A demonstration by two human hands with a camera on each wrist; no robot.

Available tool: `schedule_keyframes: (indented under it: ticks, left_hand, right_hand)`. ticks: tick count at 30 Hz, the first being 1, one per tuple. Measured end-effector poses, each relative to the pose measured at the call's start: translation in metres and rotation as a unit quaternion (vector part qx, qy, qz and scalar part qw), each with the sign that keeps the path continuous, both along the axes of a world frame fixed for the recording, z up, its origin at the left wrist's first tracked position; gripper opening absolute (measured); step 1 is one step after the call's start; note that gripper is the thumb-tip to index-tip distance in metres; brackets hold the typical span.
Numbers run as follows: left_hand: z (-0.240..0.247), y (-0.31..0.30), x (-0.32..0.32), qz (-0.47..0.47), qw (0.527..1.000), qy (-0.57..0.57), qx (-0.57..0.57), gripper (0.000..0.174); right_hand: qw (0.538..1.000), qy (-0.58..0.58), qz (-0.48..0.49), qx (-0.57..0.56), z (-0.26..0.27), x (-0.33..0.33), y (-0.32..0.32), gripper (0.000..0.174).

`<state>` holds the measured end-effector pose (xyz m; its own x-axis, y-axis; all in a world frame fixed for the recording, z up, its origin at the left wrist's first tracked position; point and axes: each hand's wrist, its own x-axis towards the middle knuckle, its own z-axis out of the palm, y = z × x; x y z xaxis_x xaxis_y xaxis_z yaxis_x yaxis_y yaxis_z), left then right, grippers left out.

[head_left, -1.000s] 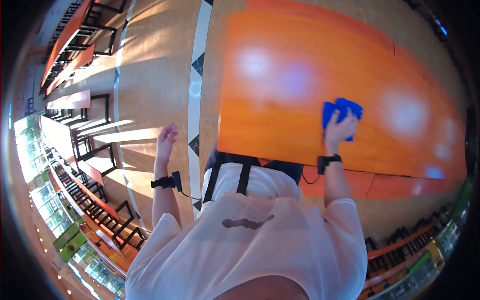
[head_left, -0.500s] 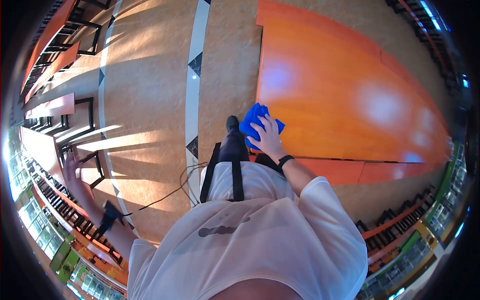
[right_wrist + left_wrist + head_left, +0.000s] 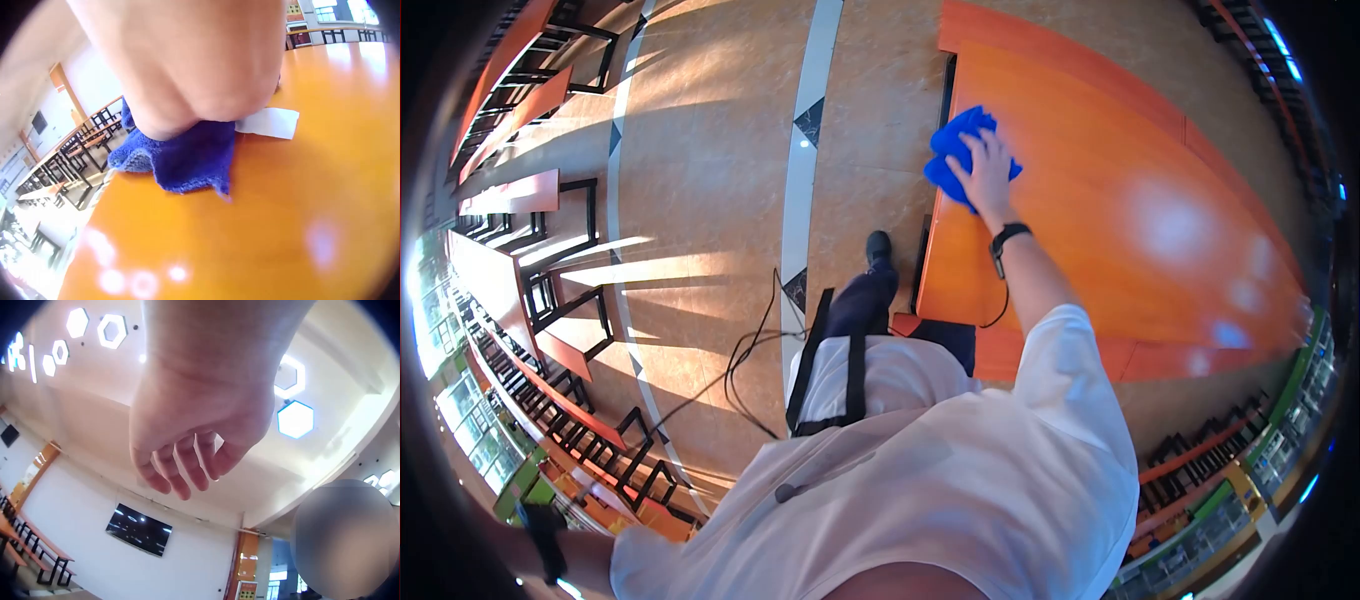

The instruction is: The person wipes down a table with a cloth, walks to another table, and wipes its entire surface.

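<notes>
My right hand (image 3: 990,178) lies with fingers spread on a bunched blue cloth (image 3: 949,140) at the left edge of the orange table (image 3: 1080,220); part of the cloth reaches over that edge. From the right wrist view, the heel of the hand (image 3: 194,75) covers much of the cloth (image 3: 195,159), and its fingers are hidden. A white strip (image 3: 275,122) shows beside the cloth. My left hand (image 3: 200,425) is raised, its fingers hanging loosely curled around nothing. In the head view only its forearm shows, at the lower left.
Long tables with benches (image 3: 510,190) stand across the tiled floor (image 3: 700,150) on the left. A foot (image 3: 879,247) is beside the table's left edge. Black cables (image 3: 735,375) hang near my waist. A screen (image 3: 139,529) is on the far wall.
The right hand and cloth have moved left across the table to its edge, then up along it in the head view. The left arm has swung out and back, its hand leaving the head view.
</notes>
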<state>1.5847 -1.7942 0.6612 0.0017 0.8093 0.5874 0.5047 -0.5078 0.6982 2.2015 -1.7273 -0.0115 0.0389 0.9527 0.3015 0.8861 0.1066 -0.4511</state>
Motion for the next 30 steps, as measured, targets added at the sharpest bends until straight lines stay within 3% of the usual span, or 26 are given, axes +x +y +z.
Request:
schedule_keyframes:
  ticks: [3, 6, 9, 12, 14, 17, 19, 21, 23, 26, 30]
  left_hand:
    - [-0.014, -0.031, 0.066, -0.008, 0.994, -0.106, 0.021, 0.032]
    - [-0.049, -0.030, 0.082, -0.066, 0.995, -0.067, -0.007, 0.033]
    - [-0.139, 0.018, 0.165, -0.126, 0.980, 0.144, -0.063, 0.029]
    - [-0.238, 0.072, 0.236, -0.149, 0.939, 0.265, -0.159, 0.024]
    - [-0.306, 0.120, 0.288, -0.240, 0.920, 0.279, -0.132, 0.023]
    - [-0.425, 0.143, 0.343, -0.222, 0.939, 0.072, -0.251, 0.027]
    - [-0.503, 0.130, 0.369, -0.145, 0.922, -0.028, -0.357, 0.032]
    - [-0.564, 0.103, 0.385, -0.095, 0.898, 0.025, -0.428, 0.037]
    - [-0.608, 0.075, 0.390, -0.118, 0.861, 0.043, -0.493, 0.045]
    - [-0.677, 0.046, 0.385, -0.130, 0.844, 0.116, -0.508, 0.054]
    - [-0.665, 0.042, 0.375, -0.152, 0.780, 0.026, -0.606, 0.055]
  right_hand:
    - [0.999, -0.017, -0.019, 0.040, -0.012, 0.026, 0.069, 0.053]
    - [0.994, -0.019, -0.044, 0.099, -0.025, 0.045, 0.143, 0.050]
    - [0.989, -0.032, -0.082, 0.118, -0.030, 0.053, 0.183, 0.049]
    - [0.988, -0.017, -0.108, 0.113, -0.026, 0.042, 0.181, 0.045]
    - [0.992, 0.017, -0.071, 0.101, -0.012, 0.024, 0.139, 0.046]
    - [0.996, 0.039, -0.052, 0.060, 0.013, -0.022, 0.015, 0.048]
    - [0.998, 0.027, -0.045, 0.025, 0.015, -0.049, -0.080, 0.048]
    - [0.998, 0.052, -0.042, -0.006, 0.014, -0.073, -0.165, 0.050]
    - [0.995, 0.075, -0.054, -0.028, 0.029, -0.094, -0.228, 0.051]
    - [0.995, 0.070, -0.051, -0.051, 0.032, -0.096, -0.248, 0.056]
    - [0.998, 0.050, -0.038, -0.032, 0.024, -0.080, -0.217, 0.055]
